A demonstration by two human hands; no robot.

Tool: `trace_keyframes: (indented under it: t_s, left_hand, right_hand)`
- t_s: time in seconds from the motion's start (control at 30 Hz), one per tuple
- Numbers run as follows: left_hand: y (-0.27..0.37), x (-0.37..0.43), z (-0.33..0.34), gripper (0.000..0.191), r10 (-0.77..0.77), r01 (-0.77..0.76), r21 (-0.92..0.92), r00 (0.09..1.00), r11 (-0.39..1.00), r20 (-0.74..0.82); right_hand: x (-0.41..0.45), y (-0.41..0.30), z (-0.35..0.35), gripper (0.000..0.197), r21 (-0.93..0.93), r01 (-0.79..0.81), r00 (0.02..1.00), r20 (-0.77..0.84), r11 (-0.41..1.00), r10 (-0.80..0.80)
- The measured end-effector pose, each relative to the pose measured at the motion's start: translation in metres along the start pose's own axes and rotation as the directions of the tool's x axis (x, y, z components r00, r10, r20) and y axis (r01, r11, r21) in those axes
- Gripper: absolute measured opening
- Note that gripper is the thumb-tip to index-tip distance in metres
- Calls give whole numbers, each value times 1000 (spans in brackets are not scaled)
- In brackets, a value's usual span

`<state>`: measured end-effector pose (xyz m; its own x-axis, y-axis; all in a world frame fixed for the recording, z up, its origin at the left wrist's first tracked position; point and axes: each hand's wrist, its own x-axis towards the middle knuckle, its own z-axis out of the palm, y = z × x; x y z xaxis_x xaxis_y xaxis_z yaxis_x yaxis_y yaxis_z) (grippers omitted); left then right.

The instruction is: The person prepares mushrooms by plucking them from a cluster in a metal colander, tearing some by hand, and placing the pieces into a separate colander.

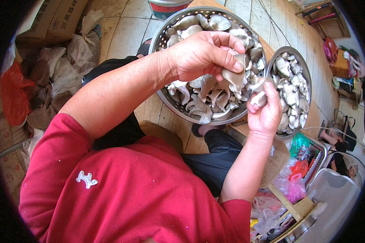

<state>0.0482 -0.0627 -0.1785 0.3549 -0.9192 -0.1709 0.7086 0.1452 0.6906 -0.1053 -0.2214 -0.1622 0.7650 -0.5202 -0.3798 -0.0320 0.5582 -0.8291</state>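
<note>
My left hand (pixel 205 56) pinches a grey-brown oyster mushroom (pixel 234 77) between thumb and fingers. It is above a perforated metal colander (pixel 161 32) heaped with oyster mushrooms (pixel 200 86). Close by on the right, my right hand (pixel 267 111) is closed around a small pale mushroom piece (pixel 258 99). Something pale and blurred shows at its thumb tip; I cannot tell what it is. Just beyond this hand, a smaller metal bowl (pixel 309 82) holds many smaller mushroom pieces (pixel 290 92).
A lidded bucket (pixel 169 9) stands on the tiled floor behind the colander. Plastic bags (pixel 82 51) and a cardboard box (pixel 53 19) crowd the left side. Lower right are coloured plastic bags (pixel 295 182) and a translucent plastic bin (pixel 331 194). Another person's leg (pixel 330 136) shows at far right.
</note>
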Motion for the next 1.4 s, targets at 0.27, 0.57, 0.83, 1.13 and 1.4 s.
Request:
trace_keyframes:
  t_s: [0.27,0.57,0.83,1.13,1.4]
  left_hand:
    - [-3,0,11,30,-21,54,303,994,952,-111]
    - [-3,1,13,40,-69,83,336,996,938,-52]
    - [-5,-2,17,38,-50,65,206,996,976,-77]
    - [-14,-2,16,31,51,-39,92,990,995,-135]
    - [-1,-1,8,20,130,-143,-60,975,988,-182]
  right_hand:
    - [-15,8,25,36,-319,87,996,60,944,-71]
    - [-17,19,29,20,-282,121,992,77,952,-104]
    - [-17,18,29,20,-231,171,983,100,958,-152]
    - [-12,24,30,13,-43,151,988,46,988,-149]
    - [2,14,12,10,158,158,983,-121,975,-140]
